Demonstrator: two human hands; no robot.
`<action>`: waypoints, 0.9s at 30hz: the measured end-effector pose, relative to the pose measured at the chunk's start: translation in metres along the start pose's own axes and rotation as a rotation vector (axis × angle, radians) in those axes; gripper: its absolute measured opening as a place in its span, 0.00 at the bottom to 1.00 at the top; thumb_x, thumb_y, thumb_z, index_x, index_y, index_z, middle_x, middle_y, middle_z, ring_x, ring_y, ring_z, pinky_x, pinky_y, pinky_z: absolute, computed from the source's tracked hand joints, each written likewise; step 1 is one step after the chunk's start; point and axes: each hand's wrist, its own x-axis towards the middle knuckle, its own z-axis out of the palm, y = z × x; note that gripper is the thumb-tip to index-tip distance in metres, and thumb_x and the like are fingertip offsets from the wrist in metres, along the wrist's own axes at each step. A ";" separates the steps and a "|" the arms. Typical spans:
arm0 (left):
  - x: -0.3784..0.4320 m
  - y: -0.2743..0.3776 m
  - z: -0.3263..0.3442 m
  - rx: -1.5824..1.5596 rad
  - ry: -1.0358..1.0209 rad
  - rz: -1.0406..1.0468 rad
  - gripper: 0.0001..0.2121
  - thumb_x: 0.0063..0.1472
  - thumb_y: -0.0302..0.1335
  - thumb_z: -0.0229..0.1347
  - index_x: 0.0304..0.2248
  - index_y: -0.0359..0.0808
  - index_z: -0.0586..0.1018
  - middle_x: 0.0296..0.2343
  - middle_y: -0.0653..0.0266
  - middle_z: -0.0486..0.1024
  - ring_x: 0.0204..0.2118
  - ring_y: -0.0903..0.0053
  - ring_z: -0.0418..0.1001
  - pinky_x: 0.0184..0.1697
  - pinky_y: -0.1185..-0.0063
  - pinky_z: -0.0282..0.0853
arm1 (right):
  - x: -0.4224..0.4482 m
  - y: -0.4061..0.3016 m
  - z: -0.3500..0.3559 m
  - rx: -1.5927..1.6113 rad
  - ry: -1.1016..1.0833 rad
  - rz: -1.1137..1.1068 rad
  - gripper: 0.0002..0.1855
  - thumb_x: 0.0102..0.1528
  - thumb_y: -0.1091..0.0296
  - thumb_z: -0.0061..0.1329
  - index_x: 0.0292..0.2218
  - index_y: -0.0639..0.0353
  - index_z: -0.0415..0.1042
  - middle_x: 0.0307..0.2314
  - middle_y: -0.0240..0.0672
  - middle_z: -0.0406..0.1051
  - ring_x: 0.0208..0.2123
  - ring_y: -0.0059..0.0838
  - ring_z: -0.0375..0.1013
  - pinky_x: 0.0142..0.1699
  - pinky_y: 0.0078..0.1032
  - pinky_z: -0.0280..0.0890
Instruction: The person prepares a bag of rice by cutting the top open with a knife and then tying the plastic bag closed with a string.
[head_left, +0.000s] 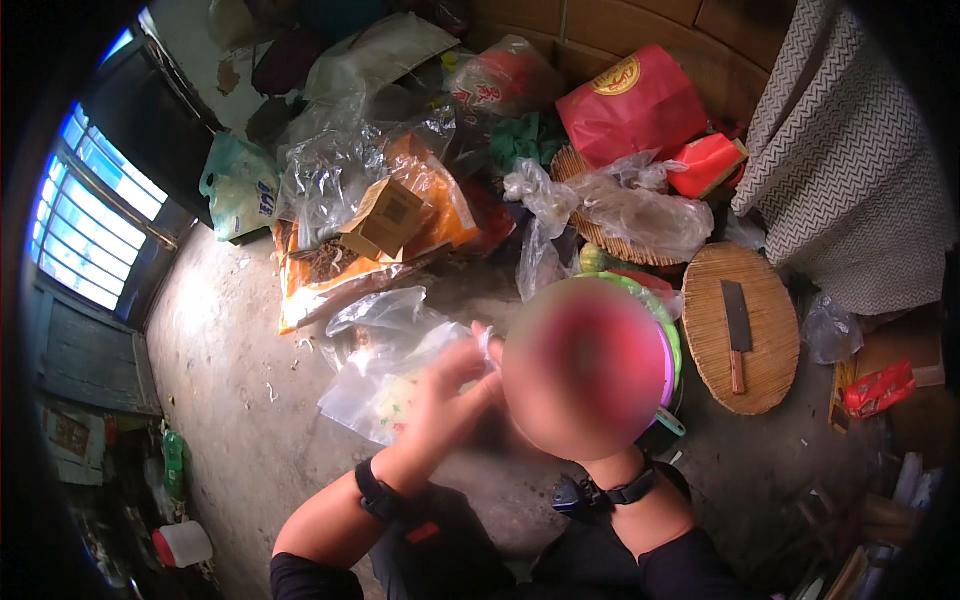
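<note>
My left hand (454, 386) is raised in front of me, its fingers curled at the gathered edge of a translucent plastic bag (367, 397) with small printed marks. My right hand is mostly hidden behind a round blurred patch; only its wrist shows, with a black strap and device. The fingertips of the left hand reach that patch's left edge. Behind the patch show the rims of a green basin (671, 307) and a purple one, with a teal handle (670, 421) at the lower right. What the right hand touches cannot be seen.
To the right, a cleaver (737, 322) lies on a round woven mat (705, 360). Ahead are an open cardboard box (382, 217), an orange sack (435, 195), a red bag (630, 105) and crumpled plastic bags (645, 214). A patterned cloth (847, 172) hangs at right.
</note>
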 end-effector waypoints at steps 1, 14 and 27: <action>0.001 -0.001 -0.003 0.014 0.017 0.034 0.09 0.59 0.27 0.54 0.37 0.30 0.74 0.33 0.67 0.73 0.37 0.85 0.69 0.42 0.84 0.64 | -0.001 0.000 0.002 0.019 -0.017 0.034 0.30 0.51 0.82 0.41 0.55 0.59 0.56 0.44 0.54 0.65 0.44 0.47 0.68 0.44 0.29 0.65; -0.035 0.071 -0.104 0.237 0.397 0.123 0.02 0.57 0.21 0.53 0.28 0.31 0.74 0.20 0.73 0.71 0.22 0.89 0.66 0.26 0.88 0.62 | 0.001 0.070 -0.012 1.174 0.402 0.254 0.13 0.55 0.69 0.39 0.36 0.68 0.71 0.46 0.46 0.66 0.46 0.33 0.67 0.51 0.29 0.61; -0.197 -0.039 -0.394 0.839 0.839 -0.706 0.11 0.49 0.33 0.59 0.24 0.32 0.79 0.13 0.69 0.70 0.13 0.85 0.65 0.17 0.83 0.62 | 0.008 0.065 0.020 0.741 0.193 0.452 0.12 0.58 0.72 0.38 0.41 0.65 0.69 0.40 0.34 0.69 0.35 0.18 0.68 0.41 0.17 0.62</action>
